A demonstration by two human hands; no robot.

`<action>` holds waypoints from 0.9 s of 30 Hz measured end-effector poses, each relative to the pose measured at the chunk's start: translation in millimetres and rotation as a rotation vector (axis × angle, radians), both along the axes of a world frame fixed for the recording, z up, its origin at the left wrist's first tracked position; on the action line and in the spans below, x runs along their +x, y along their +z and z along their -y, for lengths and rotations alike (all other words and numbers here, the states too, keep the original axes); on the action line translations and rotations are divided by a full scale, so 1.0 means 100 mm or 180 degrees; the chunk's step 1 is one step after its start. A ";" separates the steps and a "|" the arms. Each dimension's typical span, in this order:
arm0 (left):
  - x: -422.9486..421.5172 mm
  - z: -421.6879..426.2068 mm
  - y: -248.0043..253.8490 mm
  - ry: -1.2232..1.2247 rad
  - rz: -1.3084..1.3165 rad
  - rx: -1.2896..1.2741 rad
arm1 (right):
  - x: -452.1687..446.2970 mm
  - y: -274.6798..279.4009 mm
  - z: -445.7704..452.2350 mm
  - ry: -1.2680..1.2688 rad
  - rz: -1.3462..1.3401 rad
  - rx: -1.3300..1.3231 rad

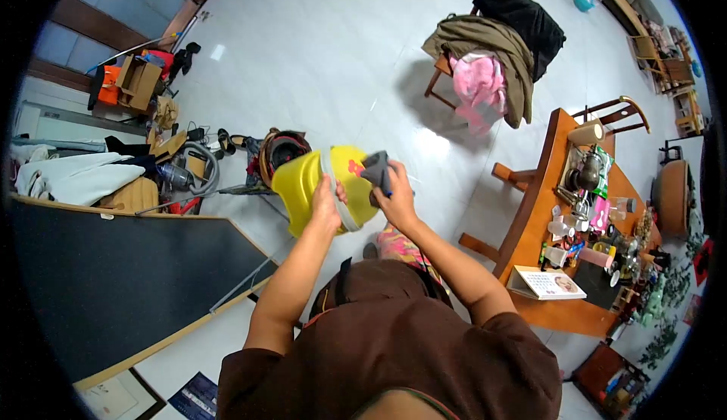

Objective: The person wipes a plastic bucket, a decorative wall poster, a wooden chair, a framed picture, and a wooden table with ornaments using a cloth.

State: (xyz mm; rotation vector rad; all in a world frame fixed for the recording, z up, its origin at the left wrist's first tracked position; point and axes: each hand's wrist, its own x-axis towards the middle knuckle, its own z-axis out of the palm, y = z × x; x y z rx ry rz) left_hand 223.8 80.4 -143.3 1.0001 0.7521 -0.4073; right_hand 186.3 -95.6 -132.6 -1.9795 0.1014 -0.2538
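Yellow plastic tub with a pale grey band (299, 185), gripped at an angle

The yellow tub was directly in front of the person's body, tilted, its red flower print partly visible. The left hand (326, 204) was closed on it at the band. The right hand (395, 193) gripped a dark grey, soft-looking item (375, 168) at the tub's right side; whether that item pressed on the plastic could not be told.

As a judgement, good handling called for a firm left grip, since the curved, smooth wall would probably have slipped or rolled under a sideways push. Light, even pressure from the right, with the tub turned little by little, would have suited it best. Its inside was out of sight, so any contents could not be told.

Well left of the tub and beyond it, a brown cardboard box (138, 83) had its flaps raised; what it held was unclear. Well to the tub's right, a brown wooden surface (536, 208) carried a tan cylinder (587, 134), a dark rounded pot (587, 177) and a clear jar-like container (622, 205), contents too small to make out.
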 end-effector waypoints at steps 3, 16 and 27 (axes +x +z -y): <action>0.25 0.04 0.16 0.0198 0.0049 -0.0025 | 0.17 -0.10 -0.03 0.1320 0.0020 -0.0453; 0.46 0.19 0.80 -0.0796 -0.0046 0.0029 | 1.28 -0.31 0.16 0.0298 0.0204 -0.1542; 0.83 -0.19 1.01 -0.0771 0.0502 -0.0109 | 0.97 -0.37 0.11 -0.1347 -0.1239 0.1572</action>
